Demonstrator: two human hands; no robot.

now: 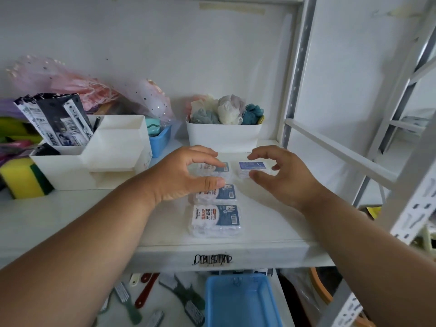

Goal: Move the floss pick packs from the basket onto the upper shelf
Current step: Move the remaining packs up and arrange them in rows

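Several clear floss pick packs with blue-and-white labels lie on the white upper shelf (271, 223). The nearest pack (215, 220) lies flat in front, and a second pack (218, 194) sits just behind it. My left hand (186, 175) hovers over a third pack (218, 168), fingers curled and apart, partly hiding it. My right hand (280, 175) is open around a fourth pack (252, 168) at the back right, thumb and fingers beside it without closing. The blue basket (240, 300) stands on the lower shelf below, showing nothing inside.
A white stepped organiser (113, 152) with dark packets stands at the left, next to a yellow sponge (21, 178). A white tub (224, 135) of bath puffs is at the back. Metal shelf uprights (297, 74) rise at the right. Combs (181, 298) lie beside the basket.
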